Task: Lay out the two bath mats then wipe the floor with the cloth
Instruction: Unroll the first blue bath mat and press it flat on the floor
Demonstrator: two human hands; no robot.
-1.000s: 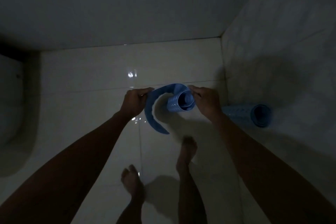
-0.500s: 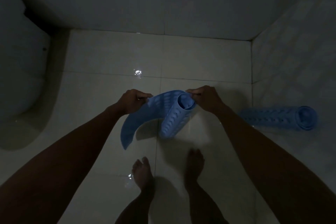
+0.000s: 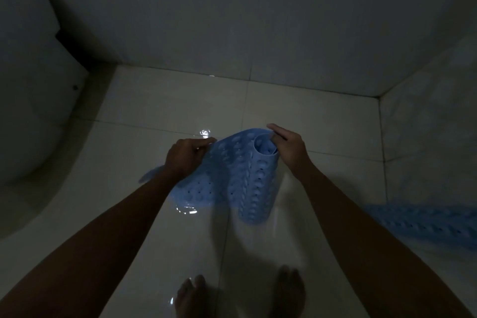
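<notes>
The left hand point(image 3: 184, 156) pinches the loose edge of a blue bath mat point(image 3: 240, 175). The right hand point(image 3: 287, 148) pinches the rolled end. The mat hangs half unrolled above the wet floor point(image 3: 296, 116). The second mat point(image 3: 426, 227) lies rolled on the floor, at the right.

Blue bath mat point(image 3: 242, 175) half unrolled, held above floor point(image 3: 180, 111)
L hand point(image 3: 187, 156) pinches free edge, R hand point(image 3: 287, 147) grips rolled end; 2nd mat point(image 3: 423, 224) lies at right, bare feet point(image 3: 191, 297) below
</notes>
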